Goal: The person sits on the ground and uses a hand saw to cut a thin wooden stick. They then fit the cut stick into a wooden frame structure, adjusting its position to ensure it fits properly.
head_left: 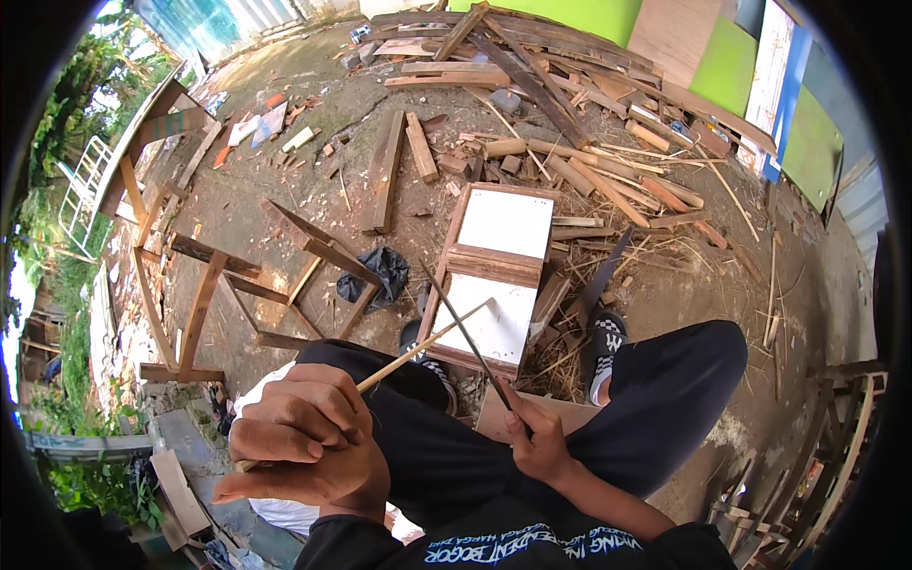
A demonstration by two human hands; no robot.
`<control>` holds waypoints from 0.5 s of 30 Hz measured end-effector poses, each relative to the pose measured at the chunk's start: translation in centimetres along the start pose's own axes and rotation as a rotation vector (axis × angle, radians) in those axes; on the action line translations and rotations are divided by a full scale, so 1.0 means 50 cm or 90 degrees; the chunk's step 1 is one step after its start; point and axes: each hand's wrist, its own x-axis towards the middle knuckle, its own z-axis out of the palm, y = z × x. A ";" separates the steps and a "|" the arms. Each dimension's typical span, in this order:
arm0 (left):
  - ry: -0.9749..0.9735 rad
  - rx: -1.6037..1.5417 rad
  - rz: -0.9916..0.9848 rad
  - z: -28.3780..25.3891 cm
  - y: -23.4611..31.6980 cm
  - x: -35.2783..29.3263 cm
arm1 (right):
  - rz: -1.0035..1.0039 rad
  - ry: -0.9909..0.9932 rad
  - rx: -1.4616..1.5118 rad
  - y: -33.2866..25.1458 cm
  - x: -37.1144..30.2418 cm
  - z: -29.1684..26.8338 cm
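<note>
My left hand (309, 442) is closed around a thin, pale wooden stick (408, 354) that slants up to the right and sticks out behind the fist too. In my right hand (541, 437) I grip a long, narrow dark blade (472, 348), which points up and to the left. Blade and stick cross over the white panel of a wooden-framed box (499, 269) between my feet. I cannot tell whether they touch. The blade's handle is hidden in my fingers.
A pile of boards and sticks (608, 180) lies beyond the box. A dark saw-like blade (603, 275) leans to its right. Left are upturned wooden frames (195, 318) and a black plastic bag (388, 271). A slatted wooden piece (845, 465) stands at the lower right.
</note>
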 end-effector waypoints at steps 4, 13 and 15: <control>-0.001 -0.036 -0.003 -0.009 -0.006 0.004 | 0.199 -0.009 -0.014 0.035 0.009 0.006; 0.055 -0.040 -0.012 -0.013 -0.012 0.008 | 0.222 0.056 -0.069 0.106 0.015 0.008; 0.070 -0.044 -0.015 -0.008 -0.011 0.006 | 0.174 0.063 -0.060 0.094 0.027 -0.002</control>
